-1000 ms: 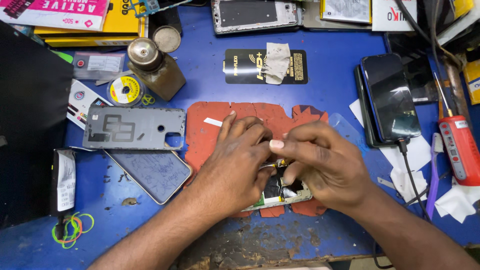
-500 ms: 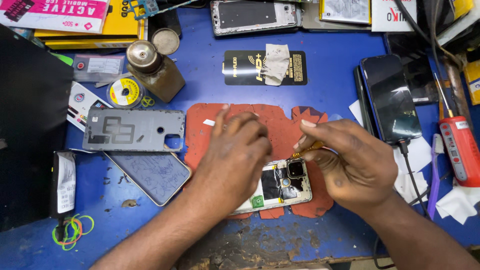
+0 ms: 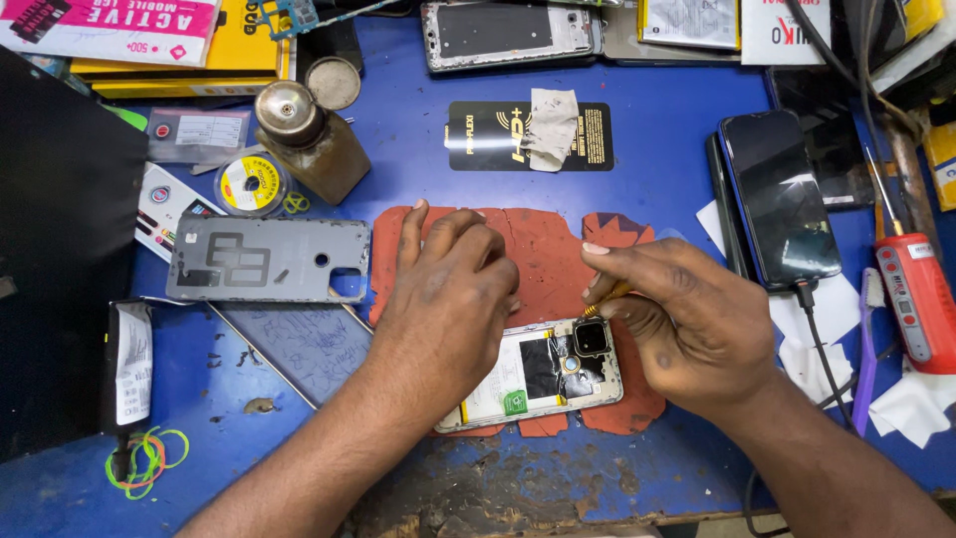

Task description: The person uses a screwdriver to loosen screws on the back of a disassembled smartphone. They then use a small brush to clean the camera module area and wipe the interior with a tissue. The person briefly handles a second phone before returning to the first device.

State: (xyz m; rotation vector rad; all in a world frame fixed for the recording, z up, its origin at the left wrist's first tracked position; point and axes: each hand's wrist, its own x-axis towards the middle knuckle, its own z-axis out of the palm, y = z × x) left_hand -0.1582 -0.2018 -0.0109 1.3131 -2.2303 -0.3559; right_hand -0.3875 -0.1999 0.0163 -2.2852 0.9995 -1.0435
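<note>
Opened phone (image 3: pixel 543 374), back cover off, is pinned flat at lower centre of the frame on a red mat (image 3: pixel 543 249) by the left hand (image 3: pixel 443 299), fingers pressed down; right hand (image 3: pixel 687 324) fingers are pinched on a yellow-handled tool (image 3: pixel 607 297). Light, stiff, fragile inside; best gripped by its frame edges

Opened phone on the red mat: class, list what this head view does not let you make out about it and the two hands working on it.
- Opened phone: its left part is hidden under the left hand.
- Yellow-handled tool: most of it is hidden inside the right hand; only a short bit shows.
- Tool tip: too small to tell whether it touches the phone.
- Red mat: its middle is covered by both hands.
</note>
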